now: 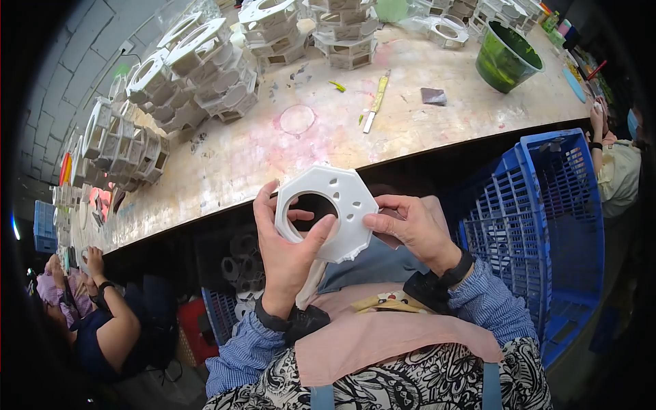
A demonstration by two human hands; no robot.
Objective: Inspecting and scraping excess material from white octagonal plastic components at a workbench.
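We held the white ring (333, 212) off the worktop (273, 147), left hand (290, 249) clenched at its 8 o'clock, right hand (410, 229) pinching 3 o'clock. Best kept steady, thumbs off the holes.

head view: looking down from the person's head | facing forward over the workbench (437, 116) | sitting close above its near edge | bending straight lines toward the rim

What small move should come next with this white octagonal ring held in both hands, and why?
Probably turn the white octagonal ring a little between the fingers. The left hand hooks through its centre hole, the right hand pinches its edge, so only one face shows.
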